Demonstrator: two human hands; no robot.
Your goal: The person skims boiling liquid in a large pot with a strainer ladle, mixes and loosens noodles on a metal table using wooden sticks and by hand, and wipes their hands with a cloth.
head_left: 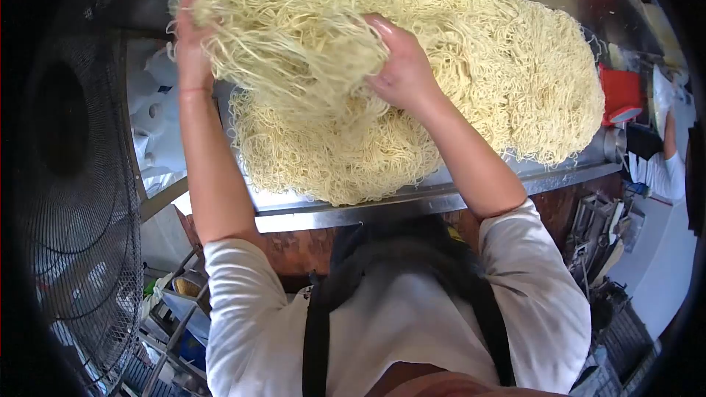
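Spanning the gap between both hands [195, 44] [403, 65]: noodles [294, 51]

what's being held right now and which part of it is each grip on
A loose bunch of noodles: the left grip is at its left side, the right grip at its right. Blur hides the exact contact.

Watching my feed: both arms reach forward, left forearm [213, 169] nearly straight ahead, right forearm [471, 151] slanting inward; left hand [194, 43] and right hand [404, 66] well apart, fingers partly hidden, can't tell how far closed
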